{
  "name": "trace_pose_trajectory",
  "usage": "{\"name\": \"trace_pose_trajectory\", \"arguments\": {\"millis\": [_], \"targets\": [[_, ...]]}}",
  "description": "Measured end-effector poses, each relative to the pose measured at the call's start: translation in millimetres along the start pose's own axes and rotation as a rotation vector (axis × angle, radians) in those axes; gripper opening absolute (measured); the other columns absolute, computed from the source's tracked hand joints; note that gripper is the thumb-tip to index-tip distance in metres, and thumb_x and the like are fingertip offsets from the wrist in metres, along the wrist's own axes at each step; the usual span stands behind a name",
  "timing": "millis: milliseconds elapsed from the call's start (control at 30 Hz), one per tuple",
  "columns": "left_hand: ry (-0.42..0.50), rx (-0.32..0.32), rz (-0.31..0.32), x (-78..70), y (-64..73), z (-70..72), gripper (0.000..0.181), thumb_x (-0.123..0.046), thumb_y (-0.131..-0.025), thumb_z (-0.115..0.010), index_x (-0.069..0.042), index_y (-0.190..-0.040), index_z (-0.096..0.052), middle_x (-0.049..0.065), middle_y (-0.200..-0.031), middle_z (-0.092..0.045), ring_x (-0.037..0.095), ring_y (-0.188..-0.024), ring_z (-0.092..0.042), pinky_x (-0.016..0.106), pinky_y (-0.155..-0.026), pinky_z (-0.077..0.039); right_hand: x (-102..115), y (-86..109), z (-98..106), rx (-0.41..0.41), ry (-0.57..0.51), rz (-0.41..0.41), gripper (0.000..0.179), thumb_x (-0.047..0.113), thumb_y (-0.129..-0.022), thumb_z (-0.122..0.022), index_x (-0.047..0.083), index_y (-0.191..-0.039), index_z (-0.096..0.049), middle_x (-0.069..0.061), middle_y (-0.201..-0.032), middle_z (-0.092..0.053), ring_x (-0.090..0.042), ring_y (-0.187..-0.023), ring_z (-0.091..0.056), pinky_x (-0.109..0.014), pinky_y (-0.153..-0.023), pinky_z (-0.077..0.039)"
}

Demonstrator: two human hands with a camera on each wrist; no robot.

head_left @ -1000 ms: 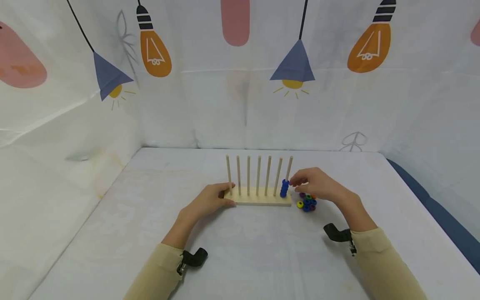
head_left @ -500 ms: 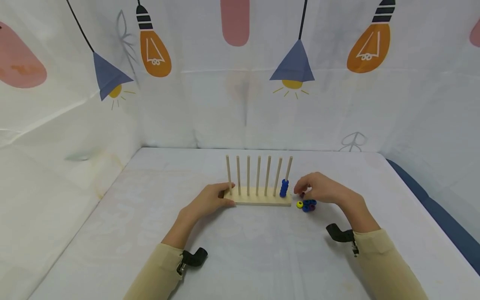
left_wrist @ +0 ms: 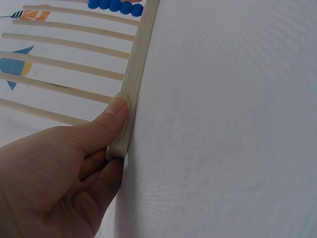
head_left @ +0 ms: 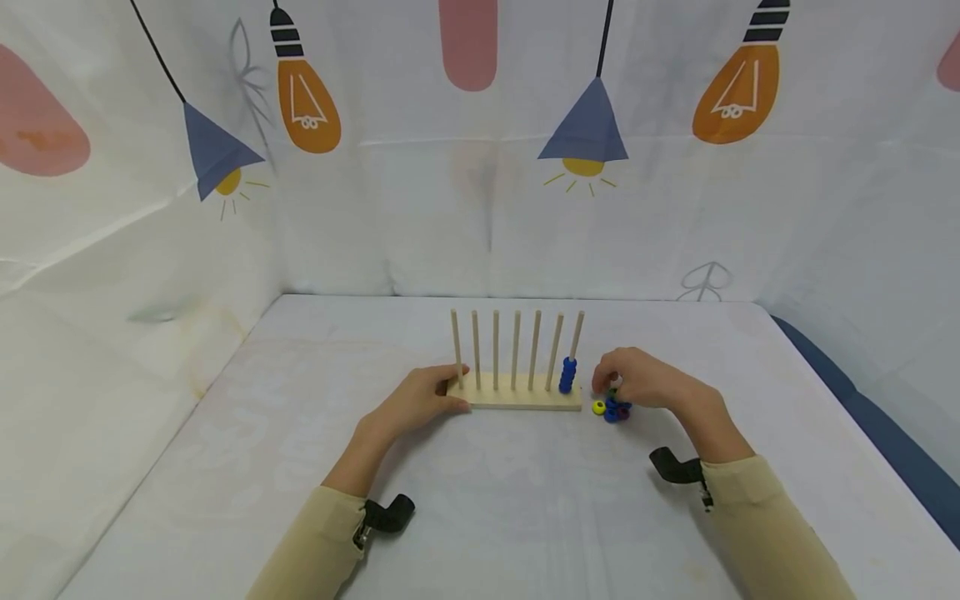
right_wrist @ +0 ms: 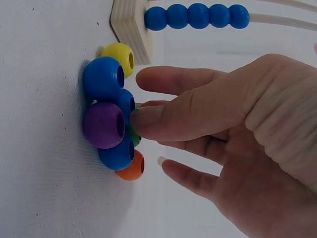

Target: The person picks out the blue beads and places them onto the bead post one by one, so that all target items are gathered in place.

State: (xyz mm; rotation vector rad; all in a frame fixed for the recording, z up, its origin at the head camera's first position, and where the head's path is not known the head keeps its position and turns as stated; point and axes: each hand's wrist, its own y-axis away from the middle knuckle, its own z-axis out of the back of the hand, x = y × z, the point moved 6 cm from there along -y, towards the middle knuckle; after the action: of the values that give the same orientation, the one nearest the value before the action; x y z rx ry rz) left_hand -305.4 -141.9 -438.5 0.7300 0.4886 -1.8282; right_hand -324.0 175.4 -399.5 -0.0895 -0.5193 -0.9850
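My left hand (head_left: pixel 418 400) grips the left end of a wooden peg stand (head_left: pixel 517 398), its thumb on the front edge of the base. A column of several blue beads (right_wrist: pixel 198 16) is threaded on the rightmost peg. Just right of the stand, my right hand (head_left: pixel 641 379) reaches down over a small cluster of loose beads. In the right wrist view its thumb and index finger are apart, with the thumb tip in front of a green bead (right_wrist: pixel 132 135). A purple bead (right_wrist: pixel 103 125), a yellow bead (right_wrist: pixel 118 55), an orange bead (right_wrist: pixel 131 166) and several blue ones lie around it.
The other upright pegs (head_left: pixel 496 350) carry no beads. A white cloth covers the table (head_left: pixel 510 500), and a white curtain (head_left: pixel 420 217) printed with lamps hangs behind it. A dark wrist camera mount (head_left: pixel 678 467) sticks out beside the right sleeve.
My right hand has moved from beside the threaded blue beads rightward and down to the loose beads. The left hand and the stand keep their places.
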Motion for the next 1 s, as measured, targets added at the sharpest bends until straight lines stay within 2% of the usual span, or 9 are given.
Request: {"name": "trace_pose_trajectory", "arguments": {"millis": [333, 700, 1000], "targets": [[0.000, 0.011, 0.010, -0.9, 0.5, 0.4, 0.062, -0.035, -0.087, -0.076, -0.022, -0.143, -0.055, -0.002, -0.149, -0.053, 0.019, -0.143, -0.043, 0.042, -0.118, -0.037, 1.0, 0.5, -3.5, 0.030, -0.016, -0.005, 0.039, -0.017, -0.075, -0.058, 0.013, -0.092, -0.076, 0.000, -0.097, -0.071, -0.021, -0.097, -0.063, -0.041, -0.084, -0.055], [-0.007, 0.006, 0.008, -0.9, 0.6, 1.4, 0.063, -0.035, -0.087, -0.076, -0.021, -0.144, -0.055, -0.002, -0.149, -0.053, 0.020, -0.144, -0.043, 0.042, -0.118, -0.036, 1.4, -2.9, -4.9, 0.015, 0.048, 0.011, 0.022, -0.003, -0.080, -0.070, 0.011, -0.095, -0.078, 0.000, -0.093, -0.068, -0.015, -0.086, -0.058, -0.035, -0.077, -0.053], [0.008, 0.004, 0.008, -0.5, 0.9, 1.0, 0.063, -0.035, -0.087, -0.077, -0.020, -0.143, -0.055, -0.001, -0.149, -0.053, 0.020, -0.143, -0.043, 0.043, -0.118, -0.036, 2.6, -5.3, -6.7, 0.010, 0.070, 0.001, 0.018, 0.002, -0.082, -0.072, 0.008, -0.098, -0.078, -0.002, -0.091, -0.067, -0.014, -0.081, -0.055, -0.030, -0.072, -0.051]]}}
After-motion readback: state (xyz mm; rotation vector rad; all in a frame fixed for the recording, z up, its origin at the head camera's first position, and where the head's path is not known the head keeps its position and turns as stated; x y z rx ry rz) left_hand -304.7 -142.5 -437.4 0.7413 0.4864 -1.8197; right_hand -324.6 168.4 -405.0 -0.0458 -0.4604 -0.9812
